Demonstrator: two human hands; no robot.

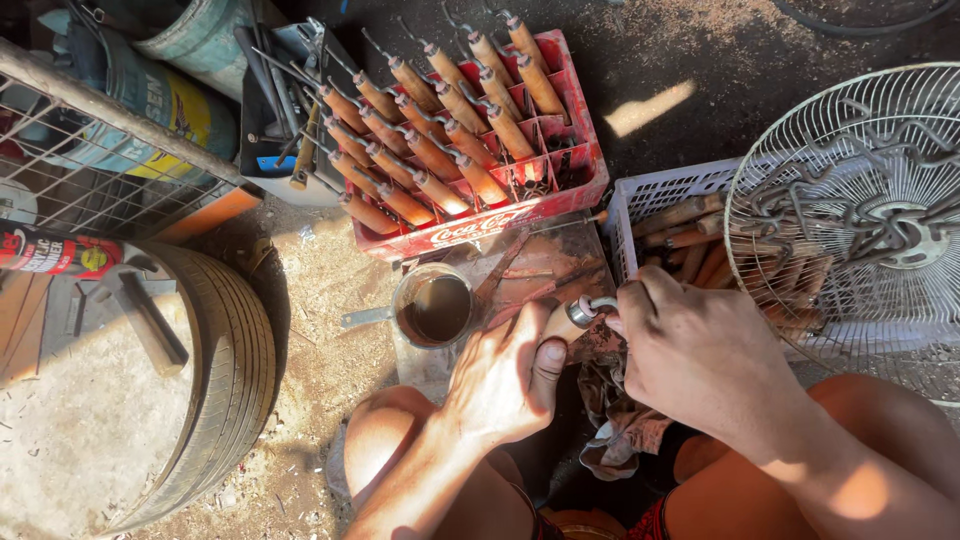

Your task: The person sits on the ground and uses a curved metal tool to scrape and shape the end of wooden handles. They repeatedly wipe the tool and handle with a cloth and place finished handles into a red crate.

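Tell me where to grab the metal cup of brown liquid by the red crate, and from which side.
Grip the metal cup by its handle, coming in from the left of the picture. The handle juts out flat on that side, and the ground there is open. The left hand, red crate and scrap crowd the other sides; keep it level, since it probably spills easily.

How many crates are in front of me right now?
2. A red crate full of wooden-handled tools sits ahead of the left hand; a white crate lies right of it, partly hidden under a fan guard. Others may be hidden.
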